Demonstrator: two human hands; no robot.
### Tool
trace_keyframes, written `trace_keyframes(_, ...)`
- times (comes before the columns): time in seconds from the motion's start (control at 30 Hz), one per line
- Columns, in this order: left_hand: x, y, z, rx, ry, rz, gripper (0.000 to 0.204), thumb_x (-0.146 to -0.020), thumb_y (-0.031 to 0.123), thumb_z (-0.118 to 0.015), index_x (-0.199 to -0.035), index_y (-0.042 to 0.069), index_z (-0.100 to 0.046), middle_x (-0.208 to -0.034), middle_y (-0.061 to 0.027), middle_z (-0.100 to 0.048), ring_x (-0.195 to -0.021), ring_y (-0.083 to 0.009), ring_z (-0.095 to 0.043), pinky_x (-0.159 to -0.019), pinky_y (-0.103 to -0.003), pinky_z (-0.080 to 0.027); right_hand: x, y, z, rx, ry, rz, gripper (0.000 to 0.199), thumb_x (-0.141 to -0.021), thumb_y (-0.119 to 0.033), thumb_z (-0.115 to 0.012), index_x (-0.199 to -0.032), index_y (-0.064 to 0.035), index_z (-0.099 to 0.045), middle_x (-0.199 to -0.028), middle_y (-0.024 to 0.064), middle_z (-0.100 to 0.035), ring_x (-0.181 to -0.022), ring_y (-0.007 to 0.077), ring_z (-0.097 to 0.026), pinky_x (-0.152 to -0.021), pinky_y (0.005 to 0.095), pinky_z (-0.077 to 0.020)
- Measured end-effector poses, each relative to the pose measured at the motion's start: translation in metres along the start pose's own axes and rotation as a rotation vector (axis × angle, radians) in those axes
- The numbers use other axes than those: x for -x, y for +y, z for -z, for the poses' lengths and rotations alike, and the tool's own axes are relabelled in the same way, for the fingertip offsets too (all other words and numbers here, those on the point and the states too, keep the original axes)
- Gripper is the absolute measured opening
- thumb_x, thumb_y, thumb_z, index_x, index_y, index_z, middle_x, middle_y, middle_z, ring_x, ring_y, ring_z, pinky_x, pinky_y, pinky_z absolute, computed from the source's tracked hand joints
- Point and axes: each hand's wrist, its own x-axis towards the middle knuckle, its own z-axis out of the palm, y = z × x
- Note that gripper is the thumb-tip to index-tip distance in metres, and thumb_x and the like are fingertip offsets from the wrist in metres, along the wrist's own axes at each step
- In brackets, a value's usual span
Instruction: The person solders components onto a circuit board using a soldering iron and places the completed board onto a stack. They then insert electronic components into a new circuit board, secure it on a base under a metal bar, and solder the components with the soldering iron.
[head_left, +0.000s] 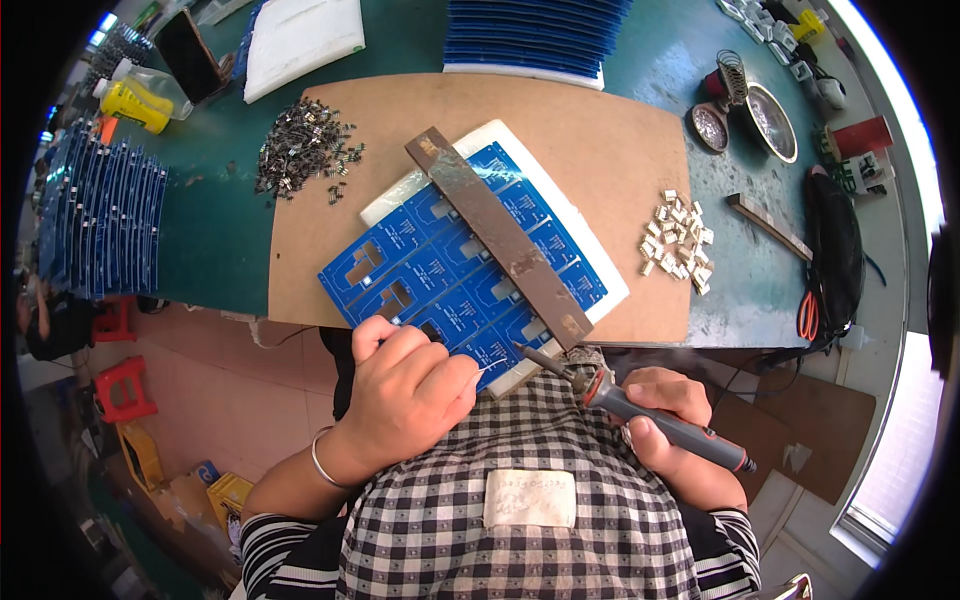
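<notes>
A blue circuit board panel (425, 275) with cut-outs lies at a slant on a white foam pad (597, 262). Across it rests a long brown metal bar (505, 240). My left hand (408, 388) is closed at the panel's near left edge, pinching a thin silvery solder wire (490, 366) that pokes out toward the board. In my right hand (665, 405) is a grey soldering iron (690, 436), its fingers wrapped round the handle. The iron's tip points left, over the panel's near edge close to the bar's end; whether it touches is unclear.
Small black components (300, 150) are heaped left on the brown board (400, 110), white connectors (680, 240) right. Blue panels stand stacked at the back (530, 40) and left (105, 215). A coil iron stand (732, 72), metal dish (770, 122) and scissors (807, 315) are right.
</notes>
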Motion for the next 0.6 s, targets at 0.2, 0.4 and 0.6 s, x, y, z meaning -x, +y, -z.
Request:
trace_keyframes(0.2, 0.0011, 0.002, -0.0033, -0.023, -0.041, -0.029, 0.019, -0.066, 0.01, -0.071, -0.074, 0.016, -0.055, -0.066, 0.0038, -0.046, -0.065, -0.0157, -0.048, -0.076, -0.037, -0.032, 0.0008, 0.0026, -0.0027, -0.024, 0.0, 0.006, 0.024, -0.085, -0.016, -0.071, -0.099, -0.0005, -0.06, -0.073, 0.0129, -0.067, -0.058, 0.0254, -0.066, -0.054, 0.0343, -0.0542)
trace_keyframes(0.4, -0.0014, 0.0022, -0.0038, -0.026, -0.063, -0.029, 0.02, -0.066, 0.011, -0.07, -0.07, 0.015, -0.051, -0.065, 0.0029, -0.046, -0.064, -0.0162, -0.047, -0.075, -0.037, -0.033, -0.0008, 0.0045, -0.0048, -0.024, -0.015, 0.008, 0.024, -0.085, -0.016, -0.071, -0.099, -0.0004, -0.06, -0.074, 0.013, -0.067, -0.058, 0.0258, -0.066, -0.054, 0.0345, -0.0542)
trace_keyframes(0.6, -0.0046, 0.0022, -0.0048, -0.032, -0.082, -0.027, 0.021, -0.067, 0.012, -0.07, -0.068, 0.015, -0.049, -0.064, 0.0022, -0.045, -0.064, -0.0166, -0.047, -0.074, -0.037, -0.033, -0.0019, 0.0053, -0.0055, -0.028, -0.011, -0.005, 0.024, -0.085, -0.018, -0.071, -0.099, -0.0006, -0.06, -0.072, 0.0132, -0.067, -0.057, 0.026, -0.066, -0.054, 0.0347, -0.0541)
